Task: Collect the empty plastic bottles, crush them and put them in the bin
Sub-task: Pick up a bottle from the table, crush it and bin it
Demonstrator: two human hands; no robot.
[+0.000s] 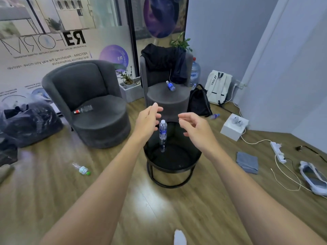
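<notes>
Early stage: no bottle collected or crushed yet, both hands empty over the round black table (172,161).

Landmark = table. Largest first: grey armchair (88,103) to its left w/ a clear red-capped bottle (83,109) lying on the seat; 2nd grey chair (166,92) behind it w/ a blue-label bottle (170,86) on its seat; upright blue-label bottle (162,135) stands on the table itself; green-capped bottle (81,169) lies on the floor left of the table; small bottle (215,116) on the floor to the right, behind. No bin clearly in view, so all collecting, crushing and binning looks left to do. Left hand (147,121) and right hand (195,128) are spread, fingers loosely curled, flanking the upright bottle's cap, touching nothing.
</notes>
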